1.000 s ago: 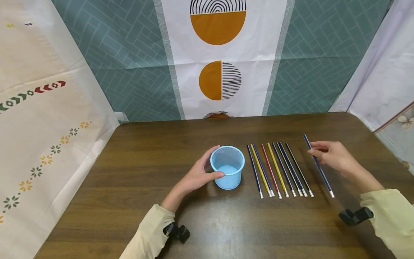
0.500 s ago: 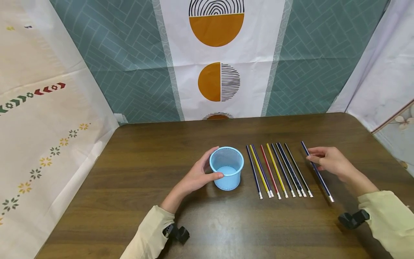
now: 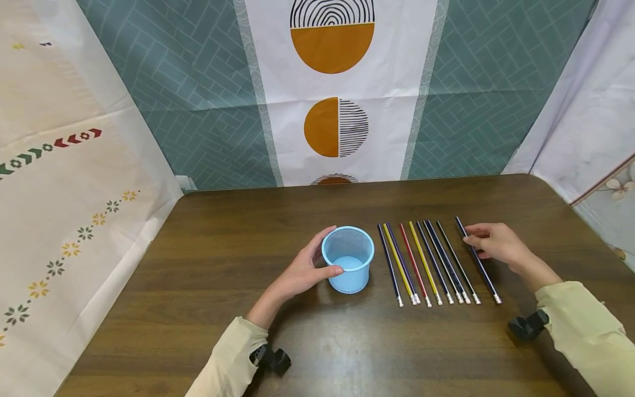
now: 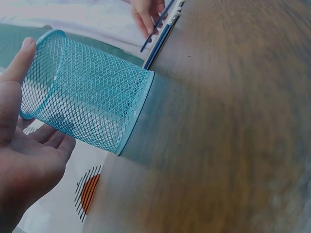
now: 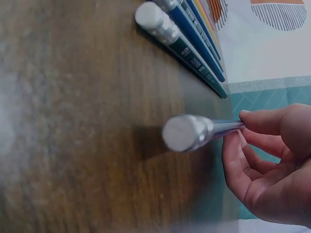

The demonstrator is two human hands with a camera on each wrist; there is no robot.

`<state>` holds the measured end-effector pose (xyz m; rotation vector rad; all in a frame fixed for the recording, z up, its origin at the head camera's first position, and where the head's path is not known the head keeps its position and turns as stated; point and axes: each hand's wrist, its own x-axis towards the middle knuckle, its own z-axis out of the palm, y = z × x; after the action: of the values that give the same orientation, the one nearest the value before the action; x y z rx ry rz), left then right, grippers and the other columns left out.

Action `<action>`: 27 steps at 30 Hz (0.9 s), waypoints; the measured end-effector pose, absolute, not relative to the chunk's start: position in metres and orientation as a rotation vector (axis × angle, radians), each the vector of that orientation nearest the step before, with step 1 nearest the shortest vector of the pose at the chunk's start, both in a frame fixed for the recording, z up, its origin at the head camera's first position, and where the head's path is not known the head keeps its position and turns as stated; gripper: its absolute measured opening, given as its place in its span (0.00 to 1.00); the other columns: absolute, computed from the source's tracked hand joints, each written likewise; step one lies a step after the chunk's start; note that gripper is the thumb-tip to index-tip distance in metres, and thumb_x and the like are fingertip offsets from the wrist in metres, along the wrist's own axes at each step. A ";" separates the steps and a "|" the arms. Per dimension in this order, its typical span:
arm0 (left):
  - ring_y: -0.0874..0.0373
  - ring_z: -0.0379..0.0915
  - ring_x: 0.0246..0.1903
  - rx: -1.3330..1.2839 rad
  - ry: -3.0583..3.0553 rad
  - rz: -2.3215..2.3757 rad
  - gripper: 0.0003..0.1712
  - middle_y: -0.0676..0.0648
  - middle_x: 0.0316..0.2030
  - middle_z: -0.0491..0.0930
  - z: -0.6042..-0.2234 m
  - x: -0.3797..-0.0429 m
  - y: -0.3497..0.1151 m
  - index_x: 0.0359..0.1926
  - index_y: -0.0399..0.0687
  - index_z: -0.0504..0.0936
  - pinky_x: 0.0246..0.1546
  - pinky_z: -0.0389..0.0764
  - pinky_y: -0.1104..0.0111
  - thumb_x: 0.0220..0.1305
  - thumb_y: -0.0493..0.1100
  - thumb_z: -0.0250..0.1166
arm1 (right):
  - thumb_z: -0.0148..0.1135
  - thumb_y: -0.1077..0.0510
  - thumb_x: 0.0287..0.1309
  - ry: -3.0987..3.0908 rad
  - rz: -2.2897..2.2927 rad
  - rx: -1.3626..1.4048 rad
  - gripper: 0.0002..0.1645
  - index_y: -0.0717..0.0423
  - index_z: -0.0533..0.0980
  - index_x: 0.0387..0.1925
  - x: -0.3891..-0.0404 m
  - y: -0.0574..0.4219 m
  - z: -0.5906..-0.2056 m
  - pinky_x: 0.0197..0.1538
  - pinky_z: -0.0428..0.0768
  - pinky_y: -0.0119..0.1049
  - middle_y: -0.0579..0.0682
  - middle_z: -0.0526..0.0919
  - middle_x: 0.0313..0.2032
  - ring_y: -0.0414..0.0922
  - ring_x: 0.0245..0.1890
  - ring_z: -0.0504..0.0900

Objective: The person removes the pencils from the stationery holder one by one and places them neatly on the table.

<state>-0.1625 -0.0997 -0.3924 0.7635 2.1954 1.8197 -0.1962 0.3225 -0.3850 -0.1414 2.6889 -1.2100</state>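
My left hand holds a light-blue mesh pencil cup, thumb at the front of its rim and fingers round the far side. The cup stands upright on the table with nothing inside. Between thumb and fingertips, my right hand pinches a dark blue pencil near its far half. In the right wrist view its white eraser end points at the camera, seemingly just off the wood. Left of it lies a row of several pencils, among them a dark green one, a yellow one and a red one.
The brown wooden table spreads out to the left and in front. Behind it hangs a green and white patterned cloth. Pale cloths hang at both sides. A black wrist camera sits under the right sleeve.
My right hand has lowered the dark blue pencil and moved it left, closer to the row and more parallel with it. The left hand and cup have stayed put.
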 end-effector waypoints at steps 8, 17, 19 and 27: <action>0.46 0.60 0.65 0.764 2.191 1.826 0.50 0.41 0.66 0.62 -0.391 -0.162 -0.099 0.73 0.43 0.54 0.63 0.61 0.52 0.57 0.45 0.73 | 0.56 0.58 0.68 2.710 -1.160 -0.111 0.29 0.81 0.65 0.58 -0.200 0.319 -0.389 0.34 0.83 0.39 0.71 0.77 0.45 0.47 0.34 0.79; 0.46 0.60 0.65 0.765 2.195 1.825 0.50 0.41 0.66 0.62 -0.392 -0.164 -0.099 0.73 0.40 0.54 0.63 0.61 0.51 0.57 0.44 0.73 | 0.58 0.58 0.66 2.753 -1.133 -0.111 0.28 0.80 0.68 0.56 -0.202 0.317 -0.392 0.32 0.82 0.36 0.67 0.80 0.41 0.44 0.31 0.78; 0.46 0.59 0.65 0.763 2.202 1.821 0.50 0.41 0.66 0.62 -0.392 -0.163 -0.099 0.73 0.40 0.54 0.64 0.61 0.51 0.57 0.44 0.73 | 0.58 0.58 0.66 2.761 -1.117 -0.104 0.27 0.79 0.68 0.55 -0.202 0.316 -0.392 0.32 0.82 0.36 0.66 0.79 0.40 0.44 0.31 0.78; 0.47 0.58 0.66 0.755 2.199 1.816 0.49 0.41 0.67 0.61 -0.392 -0.163 -0.099 0.73 0.41 0.53 0.64 0.60 0.52 0.58 0.41 0.72 | 0.59 0.58 0.65 2.779 -1.063 -0.093 0.27 0.79 0.68 0.55 -0.201 0.313 -0.392 0.31 0.81 0.35 0.58 0.78 0.35 0.45 0.29 0.76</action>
<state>-0.1625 -0.0990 -0.3923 0.7553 2.1988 1.8161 -0.2008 0.3134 -0.3925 -0.0929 2.7791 -1.0635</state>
